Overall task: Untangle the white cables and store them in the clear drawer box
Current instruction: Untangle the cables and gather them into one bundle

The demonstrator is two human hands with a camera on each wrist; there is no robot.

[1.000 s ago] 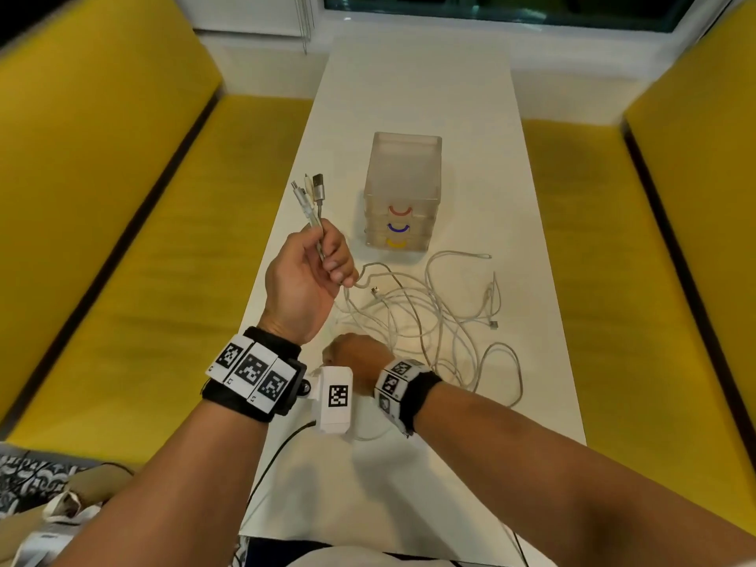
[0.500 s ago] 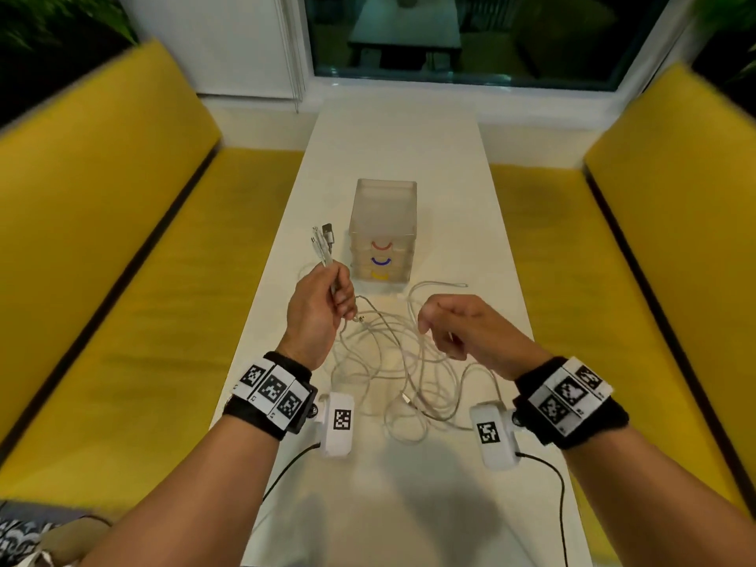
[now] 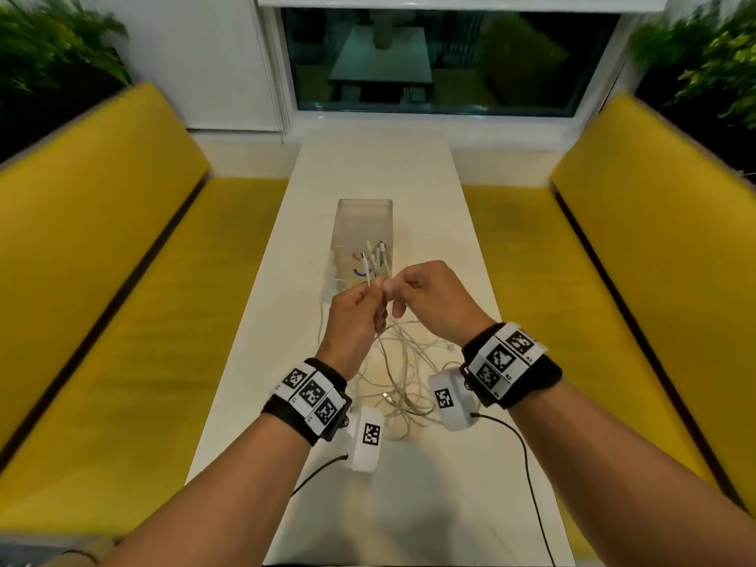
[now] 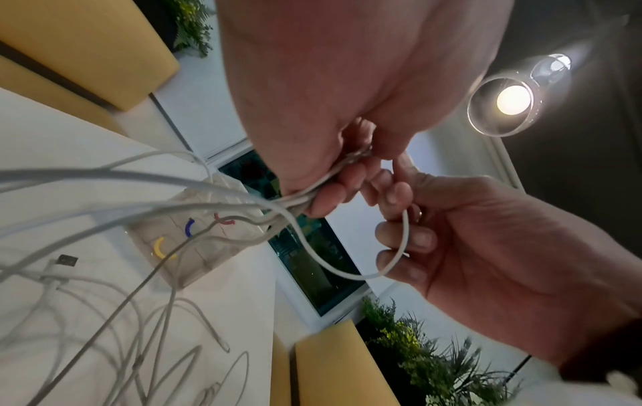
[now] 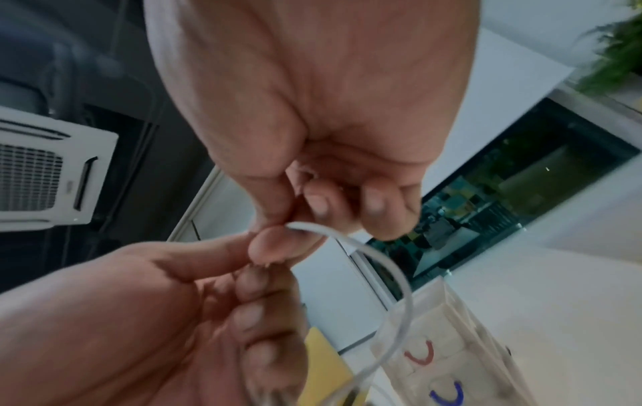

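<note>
A tangle of white cables (image 3: 403,378) lies on the white table (image 3: 458,505) between my wrists. My left hand (image 3: 356,317) grips a bunch of cable ends (image 3: 376,259), plugs pointing up in front of the clear drawer box (image 3: 362,223). The box has red, blue and yellow handles (image 4: 189,228). My right hand (image 3: 425,296) meets the left and pinches one white cable (image 5: 389,263) between thumb and forefinger. That cable loops from the left fist (image 4: 323,192) round to the right fingers (image 4: 403,241).
Yellow benches (image 3: 102,304) run along both long sides of the narrow table. A window (image 3: 442,63) is at the far end, plants (image 3: 703,63) in the corners. Black leads (image 3: 527,476) trail from the wrist cameras across the near table.
My head has tilted up. The left hand carried the bunch of plugs to the right, in front of the box. The right hand rose from the pile and took one cable at the left hand.
</note>
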